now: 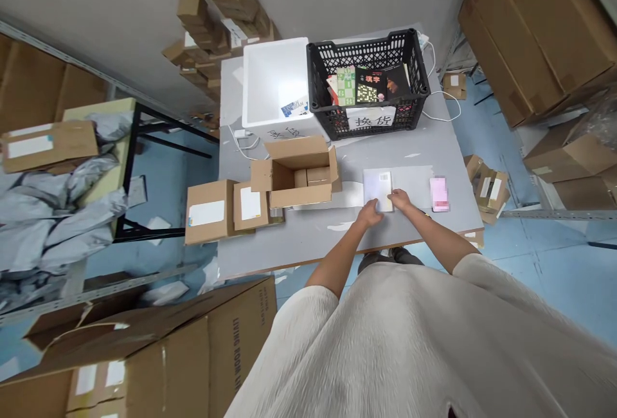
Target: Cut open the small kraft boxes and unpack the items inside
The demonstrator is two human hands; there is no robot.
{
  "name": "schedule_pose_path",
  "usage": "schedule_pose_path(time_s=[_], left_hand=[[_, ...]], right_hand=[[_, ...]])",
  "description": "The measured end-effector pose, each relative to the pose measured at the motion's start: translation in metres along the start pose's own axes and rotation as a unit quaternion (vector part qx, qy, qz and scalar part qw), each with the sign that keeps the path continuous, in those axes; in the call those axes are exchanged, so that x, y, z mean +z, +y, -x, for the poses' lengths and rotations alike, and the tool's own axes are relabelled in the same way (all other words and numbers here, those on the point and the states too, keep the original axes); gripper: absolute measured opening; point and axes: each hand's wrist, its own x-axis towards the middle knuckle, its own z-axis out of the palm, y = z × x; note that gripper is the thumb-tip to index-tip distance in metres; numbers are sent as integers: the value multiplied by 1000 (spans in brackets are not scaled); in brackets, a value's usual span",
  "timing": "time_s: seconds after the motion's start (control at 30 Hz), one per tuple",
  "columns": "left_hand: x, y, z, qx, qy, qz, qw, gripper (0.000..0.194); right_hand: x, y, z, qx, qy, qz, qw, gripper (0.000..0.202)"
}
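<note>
A pale lavender and cream book (376, 188) with a barcode near its top right lies flat on the grey table (308, 244). At its lower left corner is my left hand (370, 214), thumb over the cover and fingers closed on the edge. My right hand (400, 199) pinches the right edge lower down. To the right of the book lies a phone (439, 194) with a pink screen. Left of my hands stands an open cardboard box (301, 197), with smaller boxes inside it.
Behind are a white foam bin (276, 123) and a black plastic crate (332, 123) of books. Closed cartons (206, 228) stand at the table's left. Grey mailer bags (91, 202) are piled on a shelf further left. A large carton (241, 334) is on the floor.
</note>
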Motion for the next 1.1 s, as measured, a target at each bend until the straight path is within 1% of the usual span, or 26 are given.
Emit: schedule_pose_path(time_s=[0.1, 0.2, 0.27, 0.37, 0.43, 0.53, 0.63, 0.7, 0.77, 0.83, 0.9, 0.97, 1.0, 1.03, 1.1], left_hand=[[-2, -4, 1, 10, 4, 24, 1000, 82], [-4, -6, 3, 18, 35, 61, 997, 71], [-7, -4, 4, 30, 73, 112, 991, 61], [-13, 4, 4, 52, 121, 204, 970, 50], [-17, 11, 4, 59, 134, 259, 955, 47], [-19, 16, 5, 63, 131, 317, 937, 44], [-17, 12, 11, 62, 150, 320, 933, 38], [-14, 5, 16, 62, 174, 308, 933, 34], [-11, -3, 20, 54, 187, 305, 932, 34], [-8, -12, 22, 18, 178, 308, 934, 37], [-6, -20, 23, -38, 151, 302, 941, 42], [-3, -29, 23, -79, 125, 277, 949, 45], [-2, -34, 23, -87, 118, 259, 955, 46], [-1, -38, 23, -87, 116, 240, 960, 47], [1, -46, 24, -75, 120, 201, 969, 50]], right_hand=[[5, -8, 4, -12, -17, -9, 1000, 17], [7, -19, 11, -36, 10, 30, 999, 6], [6, -27, 17, -61, 45, 41, 996, 5], [0, -38, 30, -120, 100, 47, 987, 10], [-4, -42, 38, -162, 132, 65, 976, 14], [-6, -39, 47, -210, 159, 110, 958, 17], [2, -29, 52, -252, 153, 152, 943, 18], [11, -22, 53, -281, 128, 164, 937, 18], [22, -17, 52, -300, 90, 160, 936, 18], [31, -14, 51, -298, 42, 149, 942, 18], [36, -10, 48, -275, 14, 148, 950, 20], [35, -6, 44, -238, 25, 165, 957, 26], [33, -4, 41, -214, 37, 178, 960, 31], [30, -3, 39, -187, 46, 190, 963, 36], [24, 0, 34, -136, 42, 202, 969, 45]])
